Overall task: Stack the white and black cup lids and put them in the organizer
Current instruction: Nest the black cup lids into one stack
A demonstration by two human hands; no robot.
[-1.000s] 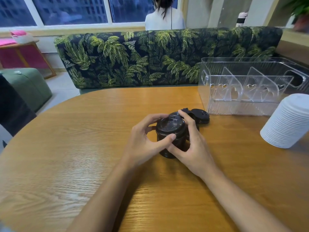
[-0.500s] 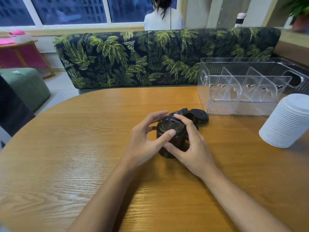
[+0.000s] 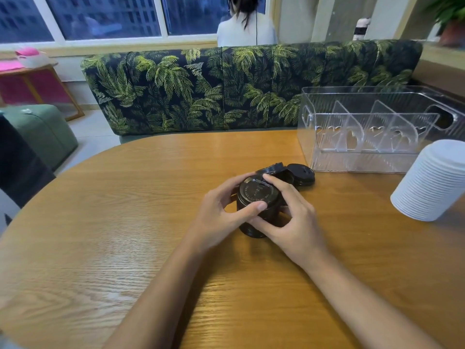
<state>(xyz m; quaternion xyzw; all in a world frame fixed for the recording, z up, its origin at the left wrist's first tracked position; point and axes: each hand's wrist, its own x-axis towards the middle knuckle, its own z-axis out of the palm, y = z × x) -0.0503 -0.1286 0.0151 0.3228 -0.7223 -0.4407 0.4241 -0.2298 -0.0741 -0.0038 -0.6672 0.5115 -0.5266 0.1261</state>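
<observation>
1. Black lid stack (image 3: 259, 197) is standing upright around the middle of the table (image 3: 125, 222), somewhat toward its far edge. Both hands are clamping it. The left hand (image 3: 221, 215) is curling round its left side with the thumb pressing on the near rim of the top lid. The right hand (image 3: 294, 222) is wrapping its right side with the forefinger lying on the far rim.
2. The top lid, tilted a second ago, is now lying level on the stack, and the hands are keeping their places around it.
3. That is suggesting the newest lid is seated. Stacking is going on, since loose black lids (image 3: 300, 173) are waiting just behind the stack.
4. The white lid stack (image 3: 432, 180) is standing by the right edge, with no hand on it. The organizer (image 3: 377, 157) is sitting at the far right corner, and no lids are showing in its compartments.
5. Bare table is lying between stack and organizer. The loose lids and the white stack are flanking that path, so a lifted carry is looking safer than a slide.
</observation>
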